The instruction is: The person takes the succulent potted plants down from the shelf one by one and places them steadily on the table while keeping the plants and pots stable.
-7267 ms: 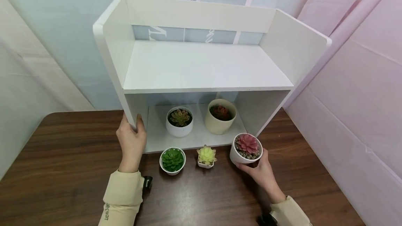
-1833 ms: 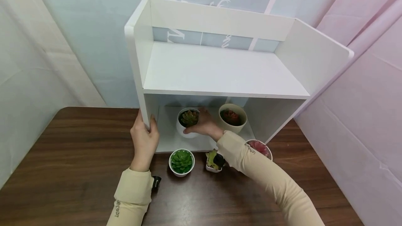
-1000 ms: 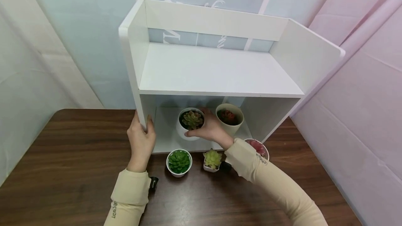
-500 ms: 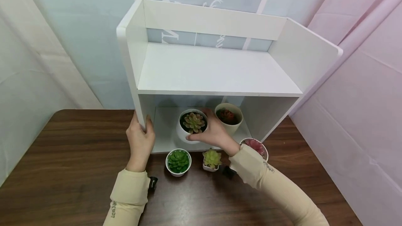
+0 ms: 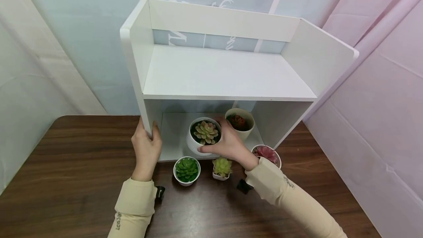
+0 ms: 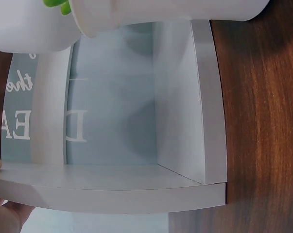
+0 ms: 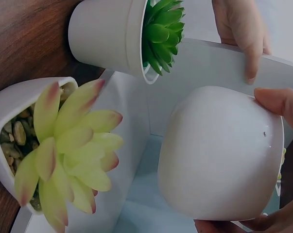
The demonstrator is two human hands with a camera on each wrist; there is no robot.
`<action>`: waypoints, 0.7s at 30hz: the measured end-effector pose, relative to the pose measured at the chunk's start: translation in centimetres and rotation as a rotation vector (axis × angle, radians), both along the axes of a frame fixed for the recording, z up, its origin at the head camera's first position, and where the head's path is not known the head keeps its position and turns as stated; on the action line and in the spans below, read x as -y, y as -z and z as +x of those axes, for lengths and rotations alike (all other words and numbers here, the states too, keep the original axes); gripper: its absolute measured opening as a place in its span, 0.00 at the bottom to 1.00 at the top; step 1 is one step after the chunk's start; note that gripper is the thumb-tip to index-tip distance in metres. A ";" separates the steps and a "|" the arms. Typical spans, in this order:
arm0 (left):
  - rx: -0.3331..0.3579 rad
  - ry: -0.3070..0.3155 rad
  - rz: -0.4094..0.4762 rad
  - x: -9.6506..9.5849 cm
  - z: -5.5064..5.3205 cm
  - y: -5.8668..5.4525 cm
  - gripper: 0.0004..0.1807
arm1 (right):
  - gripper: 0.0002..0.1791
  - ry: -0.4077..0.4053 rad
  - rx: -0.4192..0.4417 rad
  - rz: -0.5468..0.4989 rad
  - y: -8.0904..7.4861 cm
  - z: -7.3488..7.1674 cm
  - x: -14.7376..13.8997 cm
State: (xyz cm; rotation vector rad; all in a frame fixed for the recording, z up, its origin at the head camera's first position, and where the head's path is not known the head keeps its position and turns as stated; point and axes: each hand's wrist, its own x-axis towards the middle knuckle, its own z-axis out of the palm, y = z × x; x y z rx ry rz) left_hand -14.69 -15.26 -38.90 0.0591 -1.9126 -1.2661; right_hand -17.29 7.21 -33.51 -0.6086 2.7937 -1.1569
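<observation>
My right hand [image 5: 231, 143] grips a round white pot [image 7: 219, 155] by its rim, thumb on the near side and fingers round the right. A pinkish-green succulent [image 5: 206, 132] fills that pot, which is over the front of the lower shelf [image 5: 172, 146]. My left hand [image 5: 146, 146] holds the left side panel [image 5: 140, 109] of the white shelf unit, thumb inside and fingers outside. In front stand a green succulent in a white pot [image 5: 186, 171] and a small yellow-green one in a squarish white pot [image 5: 221, 168]; both loom close in the right wrist view.
A cream pot [image 5: 241, 122] with a reddish succulent stands on the lower shelf, right of my right hand. A white pot with a dark pink succulent [image 5: 267, 153] is partly hidden by my right sleeve. The upper shelf board [image 5: 228, 72] overhangs the lower compartment. Brown wooden table [image 5: 82, 179] below.
My right hand let go of the pink succulent's pot at front right, reached into the lower compartment and gripped the round white pot. It has since drawn it forward and slightly right. Left hand keeps its hold.
</observation>
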 end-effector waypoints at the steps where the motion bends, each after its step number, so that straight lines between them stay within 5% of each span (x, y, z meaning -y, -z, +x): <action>1: 0.002 -0.001 -0.001 0.0 0.0 0.0 0.19 | 0.50 -0.001 -0.001 -0.001 0.0 0.1 -0.1; 21: -0.001 -0.020 -0.003 0.1 -0.1 0.1 0.19 | 0.51 -0.053 -0.077 -0.014 -0.4 2.9 -1.2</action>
